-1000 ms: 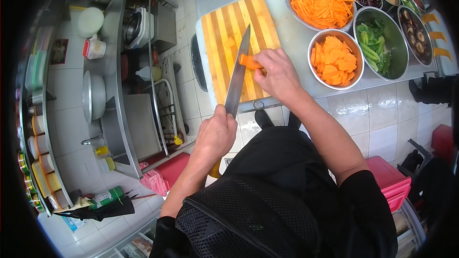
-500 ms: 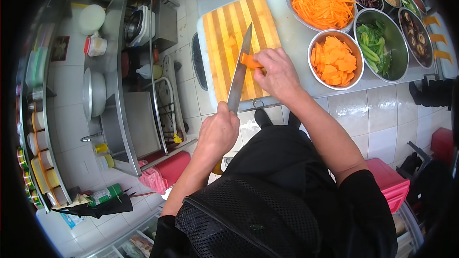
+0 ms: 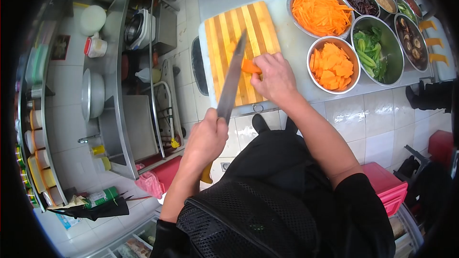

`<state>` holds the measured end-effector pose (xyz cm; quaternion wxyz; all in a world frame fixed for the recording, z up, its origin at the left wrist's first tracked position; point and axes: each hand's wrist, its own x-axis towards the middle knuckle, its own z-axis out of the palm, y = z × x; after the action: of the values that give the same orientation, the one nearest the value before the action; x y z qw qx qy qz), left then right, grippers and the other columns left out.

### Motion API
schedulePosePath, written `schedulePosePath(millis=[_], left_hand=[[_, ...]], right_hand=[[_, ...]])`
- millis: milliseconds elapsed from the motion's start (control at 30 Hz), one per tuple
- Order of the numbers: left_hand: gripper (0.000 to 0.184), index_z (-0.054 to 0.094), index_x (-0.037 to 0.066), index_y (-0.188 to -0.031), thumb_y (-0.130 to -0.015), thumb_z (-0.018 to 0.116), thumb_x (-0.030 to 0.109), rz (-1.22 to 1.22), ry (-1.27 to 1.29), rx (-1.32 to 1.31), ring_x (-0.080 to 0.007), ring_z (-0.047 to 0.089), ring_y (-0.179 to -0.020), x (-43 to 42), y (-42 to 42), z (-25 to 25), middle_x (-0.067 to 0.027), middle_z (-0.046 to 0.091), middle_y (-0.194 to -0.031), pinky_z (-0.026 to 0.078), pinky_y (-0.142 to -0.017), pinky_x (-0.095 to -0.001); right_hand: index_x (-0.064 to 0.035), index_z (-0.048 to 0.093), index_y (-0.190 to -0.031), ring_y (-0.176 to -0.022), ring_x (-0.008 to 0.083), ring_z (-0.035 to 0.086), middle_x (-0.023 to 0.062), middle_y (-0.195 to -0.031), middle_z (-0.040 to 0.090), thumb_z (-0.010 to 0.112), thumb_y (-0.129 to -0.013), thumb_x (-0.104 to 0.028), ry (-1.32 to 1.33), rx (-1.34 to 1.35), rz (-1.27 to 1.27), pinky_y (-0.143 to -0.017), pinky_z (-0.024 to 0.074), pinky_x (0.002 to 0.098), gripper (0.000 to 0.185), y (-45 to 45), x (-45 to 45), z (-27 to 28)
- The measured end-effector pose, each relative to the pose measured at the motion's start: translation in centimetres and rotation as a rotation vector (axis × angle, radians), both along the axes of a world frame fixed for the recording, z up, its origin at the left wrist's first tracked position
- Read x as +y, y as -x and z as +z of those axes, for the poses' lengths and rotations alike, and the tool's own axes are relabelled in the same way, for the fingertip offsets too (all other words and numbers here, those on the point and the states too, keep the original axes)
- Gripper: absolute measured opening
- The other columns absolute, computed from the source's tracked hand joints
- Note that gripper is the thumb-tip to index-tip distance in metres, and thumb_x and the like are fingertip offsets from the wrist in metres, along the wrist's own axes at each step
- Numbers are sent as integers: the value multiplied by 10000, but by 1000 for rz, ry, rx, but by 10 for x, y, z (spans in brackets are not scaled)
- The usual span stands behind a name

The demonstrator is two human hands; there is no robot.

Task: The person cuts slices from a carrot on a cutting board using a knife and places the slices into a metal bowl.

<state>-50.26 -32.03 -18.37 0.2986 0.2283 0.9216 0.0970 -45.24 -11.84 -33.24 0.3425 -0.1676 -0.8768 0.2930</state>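
My left hand (image 3: 208, 135) is closed round the handle of a long kitchen knife (image 3: 231, 84). The blade slants over a striped wooden cutting board (image 3: 265, 24), its tip pointing away from me. My right hand (image 3: 276, 77) grips a short piece of carrot (image 3: 249, 66) with bent fingers, on the board's right side. The carrot's left end lies right beside the blade; whether they touch I cannot tell. A small orange slice shows at the blade's far side, partly hidden by it.
Right of the board stand a bowl of carrot slices (image 3: 333, 67), a bowl of shredded carrot (image 3: 320, 12), a bowl of green vegetables (image 3: 377, 50) and a bowl of mushrooms (image 3: 412, 43). Steel shelving (image 3: 122, 129) is at the left, a pink bin (image 3: 385, 186) at the lower right.
The knife has come toward me and left, its blade now turned to show more of its flat side. My left hand moved with it. My right hand still holds the carrot.
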Motion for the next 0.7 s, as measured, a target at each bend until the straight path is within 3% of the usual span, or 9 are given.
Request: schedulePosePath(millis=[33,133,167,300,700], left_hand=[[294,543,-55,-1011,-1039,468,228,40,-23,-12,-267,702,-591,-3,-2,6,-173,721,-763,569,-634,-409],[274,515,-28,-951,-1029,484,232,215,-93,-181,-350,703,-613,-9,-3,12,-187,722,-771,564,-668,-467],[277,532,-25,-961,-1026,484,239,225,-87,-201,-226,672,-554,-11,-2,9,-135,718,-751,556,-605,-390],[284,569,-30,-1014,-1020,471,236,263,-144,-291,-208,664,-551,-19,1,-7,-129,723,-765,563,-612,-373],[276,562,-36,-996,-1019,483,228,241,-197,-336,-223,671,-554,-20,7,-18,-140,727,-759,566,-623,-380]], right_hand=[[-96,639,-957,-922,318,588,79,-952,660,702,-753,-76,2,0,2,-845,516,432,214,0,0,-1],[-81,663,-1006,-984,325,601,82,-1017,684,741,-756,-79,9,-46,-5,-906,516,419,262,-1,-1,-1],[-74,673,-1029,-1011,328,607,83,-1047,694,760,-757,-80,10,-69,-8,-934,516,413,285,-1,-1,-2],[-81,667,-989,-995,329,594,87,-1013,688,717,-756,-65,15,-15,13,-903,520,429,240,-1,0,-2],[-64,673,-997,-979,339,598,93,-1018,690,725,-758,-43,20,-32,36,-896,524,426,245,-3,2,3]])
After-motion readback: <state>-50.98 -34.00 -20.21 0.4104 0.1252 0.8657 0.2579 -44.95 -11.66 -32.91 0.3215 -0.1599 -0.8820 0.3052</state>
